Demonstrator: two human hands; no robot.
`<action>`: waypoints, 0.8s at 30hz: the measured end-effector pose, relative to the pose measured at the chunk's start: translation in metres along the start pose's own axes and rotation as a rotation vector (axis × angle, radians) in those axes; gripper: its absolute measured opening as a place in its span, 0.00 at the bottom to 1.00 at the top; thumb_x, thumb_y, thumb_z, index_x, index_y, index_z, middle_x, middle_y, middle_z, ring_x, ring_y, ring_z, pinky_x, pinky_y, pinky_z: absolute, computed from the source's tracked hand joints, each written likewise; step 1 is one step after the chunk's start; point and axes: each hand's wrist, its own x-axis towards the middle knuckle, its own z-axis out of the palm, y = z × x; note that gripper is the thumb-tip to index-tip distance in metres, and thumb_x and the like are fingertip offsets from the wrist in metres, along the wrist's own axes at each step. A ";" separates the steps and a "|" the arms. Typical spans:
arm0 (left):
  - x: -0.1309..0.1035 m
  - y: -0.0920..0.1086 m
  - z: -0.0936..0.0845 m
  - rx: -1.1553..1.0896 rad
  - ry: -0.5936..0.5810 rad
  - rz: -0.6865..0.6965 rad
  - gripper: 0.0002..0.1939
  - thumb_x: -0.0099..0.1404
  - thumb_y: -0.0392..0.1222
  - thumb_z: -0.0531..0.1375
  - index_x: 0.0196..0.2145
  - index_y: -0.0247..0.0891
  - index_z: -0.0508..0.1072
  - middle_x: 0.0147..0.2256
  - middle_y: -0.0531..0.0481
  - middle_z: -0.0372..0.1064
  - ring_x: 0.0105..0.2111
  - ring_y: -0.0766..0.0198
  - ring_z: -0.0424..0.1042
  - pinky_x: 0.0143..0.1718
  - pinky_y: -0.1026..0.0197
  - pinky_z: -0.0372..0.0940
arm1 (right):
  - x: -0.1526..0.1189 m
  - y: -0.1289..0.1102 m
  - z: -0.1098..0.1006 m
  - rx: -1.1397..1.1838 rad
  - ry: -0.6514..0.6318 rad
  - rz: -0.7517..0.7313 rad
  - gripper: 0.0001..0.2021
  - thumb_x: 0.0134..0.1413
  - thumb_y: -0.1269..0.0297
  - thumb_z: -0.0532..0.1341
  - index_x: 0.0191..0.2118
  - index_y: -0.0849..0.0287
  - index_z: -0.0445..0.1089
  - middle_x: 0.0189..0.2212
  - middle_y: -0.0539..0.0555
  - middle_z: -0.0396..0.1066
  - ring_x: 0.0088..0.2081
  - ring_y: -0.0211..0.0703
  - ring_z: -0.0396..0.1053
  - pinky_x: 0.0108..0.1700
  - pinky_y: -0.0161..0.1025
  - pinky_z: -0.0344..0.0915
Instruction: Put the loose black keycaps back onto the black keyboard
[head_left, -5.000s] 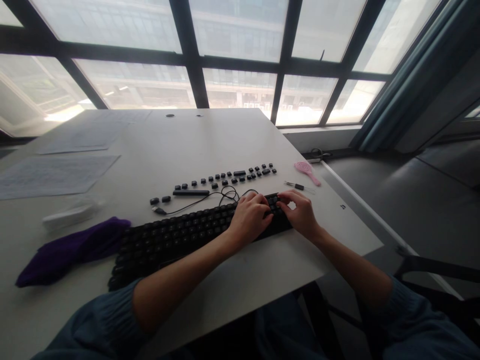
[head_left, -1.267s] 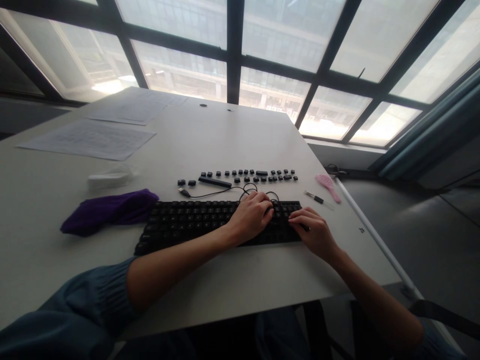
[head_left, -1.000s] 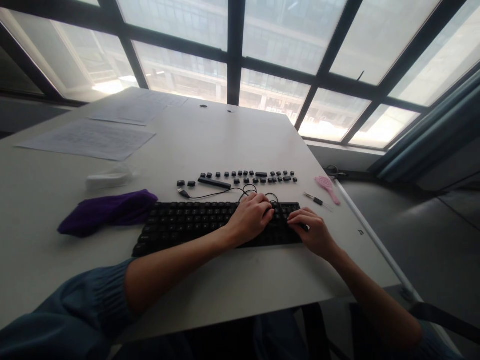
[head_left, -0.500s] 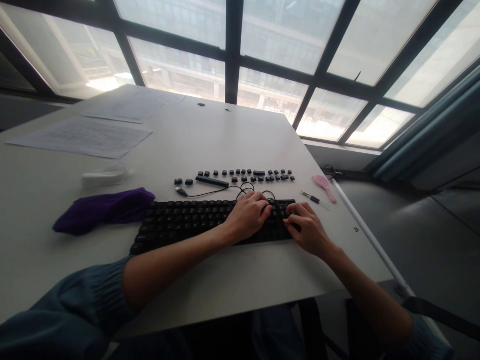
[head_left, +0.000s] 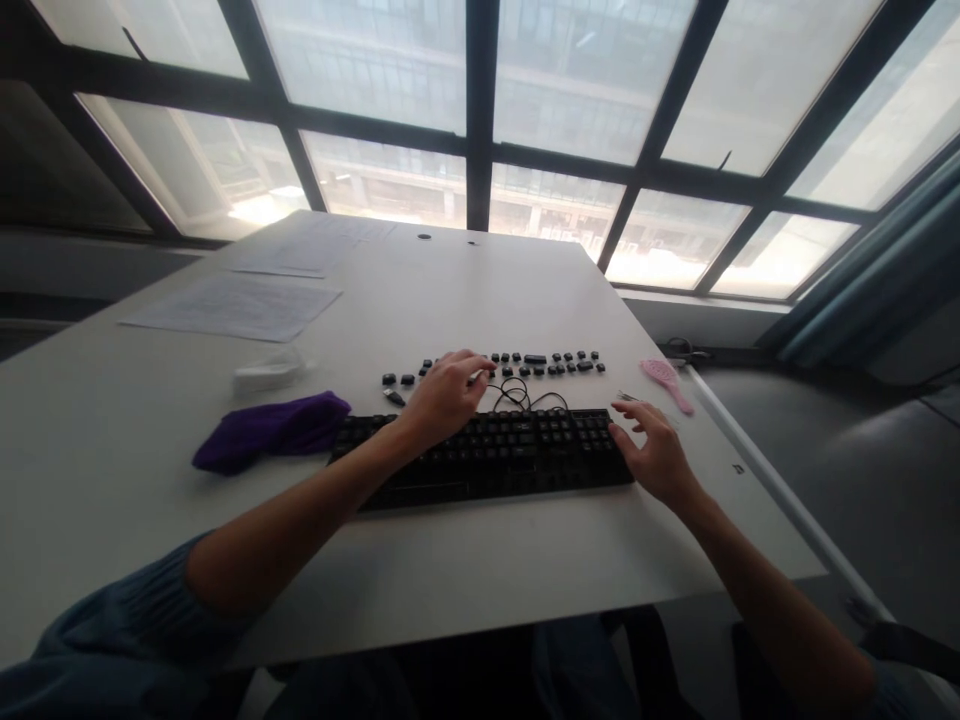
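A black keyboard [head_left: 517, 455] lies on the white table, and bare patches without keycaps show along its front and right parts. My left hand [head_left: 446, 393] is over the row of loose black keycaps [head_left: 535, 359] behind the keyboard, hiding some of them. Its fingers reach out to the right, with a gap between thumb and index finger. At the keyboard's right end is my right hand [head_left: 656, 455], thumb and fingers apart and holding nothing visible. A thin wire tool [head_left: 626, 397] lies just behind its fingers, partly covered. The keyboard's USB cable [head_left: 512, 392] is coiled between keyboard and keycaps.
A purple cloth [head_left: 274, 432] lies left of the keyboard, with a clear plastic-like item [head_left: 270, 374] behind it. Printed papers [head_left: 236, 308] are at the back left. A pink hairbrush [head_left: 666, 384] sits near the table's right edge [head_left: 772, 500].
My left hand has gone from the keyboard's keys to the loose keycaps behind it. My right hand has drawn off the number keys to the keyboard's right end, fingers spreading. The view has shifted.
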 end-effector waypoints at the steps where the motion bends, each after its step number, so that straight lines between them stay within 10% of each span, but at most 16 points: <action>1: -0.009 -0.011 -0.012 0.015 0.026 -0.005 0.16 0.70 0.42 0.53 0.46 0.38 0.78 0.47 0.44 0.76 0.50 0.53 0.72 0.58 0.48 0.65 | -0.002 0.005 -0.001 -0.003 -0.019 0.014 0.16 0.64 0.59 0.59 0.54 0.56 0.72 0.49 0.60 0.73 0.48 0.54 0.70 0.44 0.52 0.73; 12: -0.155 -0.088 -0.094 0.133 0.162 -0.440 0.15 0.68 0.46 0.52 0.45 0.40 0.74 0.43 0.45 0.75 0.40 0.53 0.76 0.48 0.52 0.72 | -0.038 0.001 0.004 0.031 -0.159 0.300 0.24 0.66 0.49 0.55 0.59 0.59 0.68 0.45 0.62 0.77 0.34 0.49 0.75 0.37 0.46 0.75; 19: -0.168 -0.082 -0.082 -0.045 0.189 -0.583 0.14 0.65 0.44 0.54 0.44 0.37 0.72 0.42 0.45 0.75 0.42 0.55 0.76 0.45 0.55 0.73 | -0.027 0.004 0.011 0.019 -0.162 0.364 0.28 0.62 0.46 0.56 0.60 0.59 0.68 0.44 0.64 0.79 0.33 0.52 0.77 0.37 0.47 0.75; 24: -0.165 -0.084 -0.085 0.014 0.149 -0.379 0.12 0.68 0.41 0.53 0.43 0.37 0.75 0.44 0.44 0.73 0.44 0.56 0.74 0.45 0.55 0.71 | -0.019 0.008 0.010 -0.086 -0.112 0.350 0.29 0.62 0.46 0.56 0.59 0.63 0.69 0.46 0.68 0.77 0.38 0.57 0.77 0.41 0.53 0.74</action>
